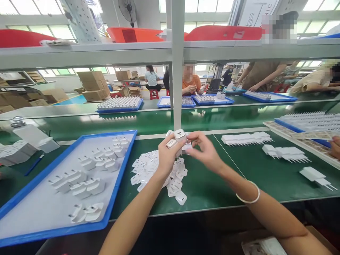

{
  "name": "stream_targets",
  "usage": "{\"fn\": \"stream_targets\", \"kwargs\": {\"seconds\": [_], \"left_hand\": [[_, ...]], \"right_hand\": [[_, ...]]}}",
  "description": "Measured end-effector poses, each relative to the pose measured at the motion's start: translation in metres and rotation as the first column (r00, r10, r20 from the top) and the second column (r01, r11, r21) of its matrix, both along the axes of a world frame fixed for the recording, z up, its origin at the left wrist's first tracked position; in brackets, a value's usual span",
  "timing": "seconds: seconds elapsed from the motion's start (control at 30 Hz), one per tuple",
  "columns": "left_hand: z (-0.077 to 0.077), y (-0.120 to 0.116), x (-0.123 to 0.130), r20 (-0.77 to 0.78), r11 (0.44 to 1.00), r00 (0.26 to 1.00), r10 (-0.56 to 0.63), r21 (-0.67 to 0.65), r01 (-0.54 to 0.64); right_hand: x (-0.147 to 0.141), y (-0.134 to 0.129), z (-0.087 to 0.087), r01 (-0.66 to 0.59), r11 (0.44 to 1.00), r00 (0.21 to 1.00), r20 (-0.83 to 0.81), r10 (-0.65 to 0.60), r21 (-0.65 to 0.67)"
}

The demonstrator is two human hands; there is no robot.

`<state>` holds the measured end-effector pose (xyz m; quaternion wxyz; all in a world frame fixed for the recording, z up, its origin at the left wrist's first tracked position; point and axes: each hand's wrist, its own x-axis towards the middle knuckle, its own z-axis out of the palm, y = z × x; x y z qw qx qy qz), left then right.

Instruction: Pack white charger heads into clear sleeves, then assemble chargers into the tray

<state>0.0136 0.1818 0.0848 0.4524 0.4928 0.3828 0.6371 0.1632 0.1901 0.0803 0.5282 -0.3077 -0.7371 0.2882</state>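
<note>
Above a pile of flat white covers, my left hand is closed round white charger pieces, whose slotted end faces show. My right hand is just to the right, fingers curled, with thumb and index finger near a white piece; whether it grips that piece is unclear. To the left, a blue-rimmed tray holds several white plug housings with pins pointing up. More white plugs lie in groups on the green table at the right.
A grey post and shelf stand in front of me. White blocks sit at the far left. At the right are a tray of plugs and another person's hand. Several people work across the conveyor.
</note>
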Motion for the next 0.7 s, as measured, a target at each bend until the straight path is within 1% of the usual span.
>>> {"fn": "stream_targets", "kwargs": {"seconds": [0.03,0.1,0.13,0.2,0.23,0.33,0.43,0.57,0.63,0.7], "left_hand": [[0.001,0.002,-0.003,-0.061,1.000,0.998,0.011,0.026,-0.010],[0.003,0.005,-0.007,-0.170,0.998,0.985,0.012,0.063,-0.001],[0.003,0.005,-0.007,-0.208,0.997,0.978,0.000,0.074,0.016],[0.001,0.006,-0.006,-0.267,0.994,0.963,-0.031,0.090,0.057],[-0.001,0.006,-0.005,-0.287,0.993,0.957,-0.031,0.099,0.062],[-0.005,0.004,-0.001,-0.328,0.990,0.945,-0.017,0.125,0.061],[-0.006,0.003,0.002,-0.346,0.987,0.937,-0.045,0.127,0.094],[-0.003,0.000,0.002,-0.297,0.989,0.953,-0.051,0.116,0.089],[-0.002,0.000,0.000,-0.323,0.986,0.941,-0.101,0.095,0.138],[-0.001,0.000,-0.001,-0.414,0.973,0.893,-0.174,0.067,0.221]], "right_hand": [[0.008,0.010,0.008,-0.077,0.994,0.996,-0.053,0.073,-0.077],[0.020,0.026,0.019,-0.195,0.967,0.978,-0.106,0.180,-0.162],[0.023,0.032,0.020,-0.245,0.950,0.967,-0.110,0.228,-0.192],[0.026,0.038,0.017,-0.307,0.922,0.950,-0.124,0.285,-0.236],[0.026,0.039,0.012,-0.311,0.916,0.949,-0.140,0.284,-0.253],[0.025,0.037,-0.002,-0.272,0.917,0.958,-0.172,0.229,-0.291],[0.024,0.033,-0.008,-0.264,0.915,0.960,-0.176,0.218,-0.306],[0.025,0.031,-0.006,-0.245,0.923,0.940,-0.304,0.151,-0.298],[0.029,0.033,-0.001,-0.249,0.911,0.936,-0.322,0.140,-0.330],[0.035,0.034,0.004,-0.216,0.916,0.952,-0.282,0.120,-0.339]]}}
